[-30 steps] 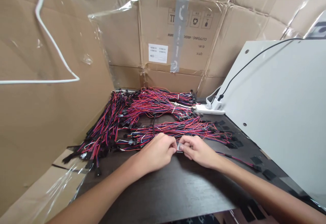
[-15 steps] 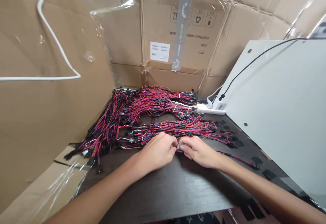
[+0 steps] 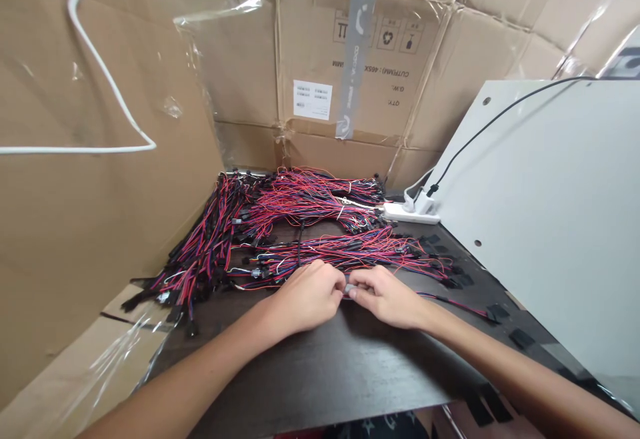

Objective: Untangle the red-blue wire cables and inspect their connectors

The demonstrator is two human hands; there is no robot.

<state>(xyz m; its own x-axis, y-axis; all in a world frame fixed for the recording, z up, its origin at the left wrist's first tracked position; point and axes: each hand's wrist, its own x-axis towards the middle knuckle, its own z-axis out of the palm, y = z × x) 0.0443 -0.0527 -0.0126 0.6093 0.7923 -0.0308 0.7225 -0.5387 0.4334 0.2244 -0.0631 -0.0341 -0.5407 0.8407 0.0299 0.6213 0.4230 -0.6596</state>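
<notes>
Red, blue and black wire harnesses (image 3: 320, 252) are lying in a thick, looping heap across the far part of a dark wood-grain table (image 3: 320, 372), their black connectors poking out along the edges. In the head view, the left hand (image 3: 305, 296) and the right hand (image 3: 385, 298) are curling inward at the near edge of the heap, neither open, with their fingertips (image 3: 344, 286) pinching a small grey piece (image 3: 348, 288) between them; what that piece is, the fingers hide. Most of the wires are remaining in the heap, while a single red-and-black lead (image 3: 455, 303) is stretching away alone to the right of the hands, near some flat black tabs (image 3: 523, 339). A white power strip (image 3: 405, 212) is sitting at the far right of the heap, beneath a leaning pale panel (image 3: 540, 179). Plastic-wrapped cardboard sheets (image 3: 350, 66) are walling off the far side and the left.
</notes>
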